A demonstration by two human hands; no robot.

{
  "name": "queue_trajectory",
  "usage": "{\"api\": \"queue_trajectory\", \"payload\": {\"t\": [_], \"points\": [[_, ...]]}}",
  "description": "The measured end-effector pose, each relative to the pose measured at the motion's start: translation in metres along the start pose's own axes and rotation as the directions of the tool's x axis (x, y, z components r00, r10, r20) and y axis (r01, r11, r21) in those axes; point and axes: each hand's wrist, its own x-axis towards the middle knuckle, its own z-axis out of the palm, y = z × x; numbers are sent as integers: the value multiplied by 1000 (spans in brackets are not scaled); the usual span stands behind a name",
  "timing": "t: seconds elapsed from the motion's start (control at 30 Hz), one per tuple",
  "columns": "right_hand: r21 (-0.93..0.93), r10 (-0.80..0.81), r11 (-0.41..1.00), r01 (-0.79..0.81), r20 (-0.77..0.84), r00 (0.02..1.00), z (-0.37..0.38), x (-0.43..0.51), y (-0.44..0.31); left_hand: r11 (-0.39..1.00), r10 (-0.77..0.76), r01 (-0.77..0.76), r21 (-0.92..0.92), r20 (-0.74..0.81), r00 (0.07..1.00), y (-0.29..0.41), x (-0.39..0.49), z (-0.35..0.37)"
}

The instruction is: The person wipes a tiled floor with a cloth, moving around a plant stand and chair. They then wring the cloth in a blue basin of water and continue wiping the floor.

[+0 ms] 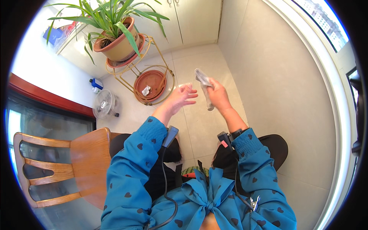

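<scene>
My right hand (218, 93) grips a limp greyish-white cloth (203, 79), with one end sticking up past the fingers and another hanging below them. To its left, my left hand (184, 96) is held up with its fingers spread and nothing in them. Behind my left hand, a terracotta-coloured plastic saucer (156, 81) rests low within a gold metal plant stand (169, 72). A crumpled white paper or tissue (146, 90) lies in the saucer. On top of the stand is a potted plant (119, 47) with long green leaves.
A clear round plastic container (105, 104) sits on the floor at the left, near a blue bottle (96, 83). A wooden chair (89, 164) stands at my left. Pale cabinet doors (198, 20) are ahead, and a smooth wall (281, 86) rises on the right.
</scene>
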Motion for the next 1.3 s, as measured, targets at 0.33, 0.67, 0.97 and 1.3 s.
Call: {"api": "queue_trajectory", "payload": {"t": [0.33, 0.67, 0.97, 1.3], "points": [[247, -69, 968, -51, 456, 887, -48, -22, -45, 799, 179, -35, -600, 182, 967, 17, -33, -5], [330, 231, 869, -368, 386, 893, -64, -8, -24, 860, 115, 83, -503, 350, 930, 46, -64, -3], [550, 134, 760, -346, 388, 912, -61, -4, -27, 950, 101, 19, -313, 362, 927, 41, -78, 1], [506, 209, 799, -324, 272, 939, -51, 5, -33, 959, 94, -37, -281, 194, 977, 41, -89, -7]]}}
